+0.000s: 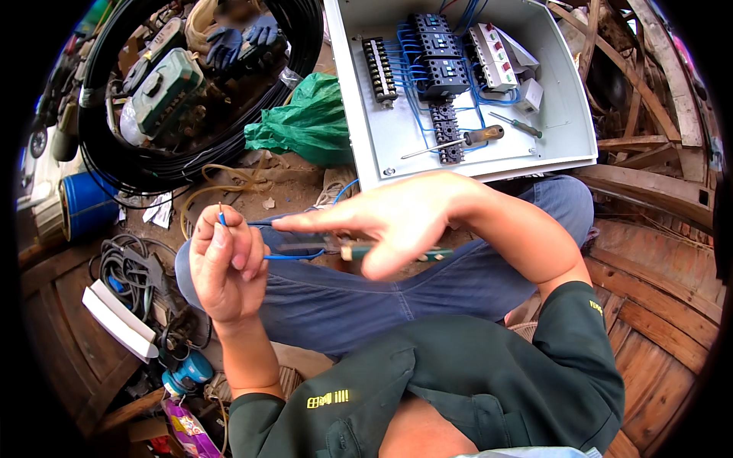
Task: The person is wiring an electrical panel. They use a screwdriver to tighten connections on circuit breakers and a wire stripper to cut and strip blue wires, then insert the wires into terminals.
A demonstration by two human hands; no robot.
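In front of my knees, my left hand (229,263) is closed in a pinch on a blue wire (294,256). The wire's bare copper end sticks up past thumb and forefinger, and its other part runs out to the right beneath my right hand. My right hand (408,217) reaches across from the right, forefinger stretched toward the left hand, thumb pointing down. Beneath its palm lies a tool with a green and cream handle (435,255), its grey front part smeared by motion. The other right fingers are hidden behind the palm, apparently wrapped round this handle.
A pale metal electrical box (363,153) stands ahead, holding contactors (439,57), terminal strips, blue wiring and two screwdrivers (485,136). Left of it sit a green plastic bag (305,122) and a black cable coil (92,145). Tangled cords (126,263) and a white trunking piece (118,320) lie at left.
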